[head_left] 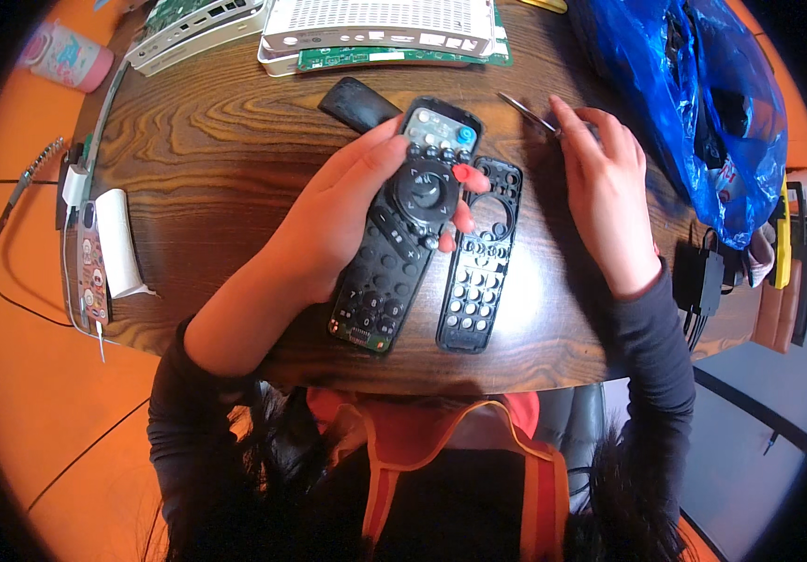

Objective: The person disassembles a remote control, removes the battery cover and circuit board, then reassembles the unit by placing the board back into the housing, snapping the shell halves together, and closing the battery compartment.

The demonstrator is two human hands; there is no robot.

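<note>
My left hand [328, 201] is wrapped around an opened black remote control [389, 248], with its rubber keypad, round navigation pad and a strip of green circuit board showing. Just right of it, the remote's black front shell [478, 267] lies on the table, full of button holes. Behind my left fingers rests a smooth black cover piece [358, 103]. Over the table's right side, my right hand [605, 173] has its fingers curled at the end of a thin, pointed metal tool [527, 110]. The tool's rear end and my right thumb are hidden.
White device housings [380, 23] with green circuit boards stand at the back. A blue plastic bag [731, 112] fills the back right, with a black adapter [703, 281] below it. At the left edge lie a phone [92, 262], a white roll-like object [120, 244] and cables.
</note>
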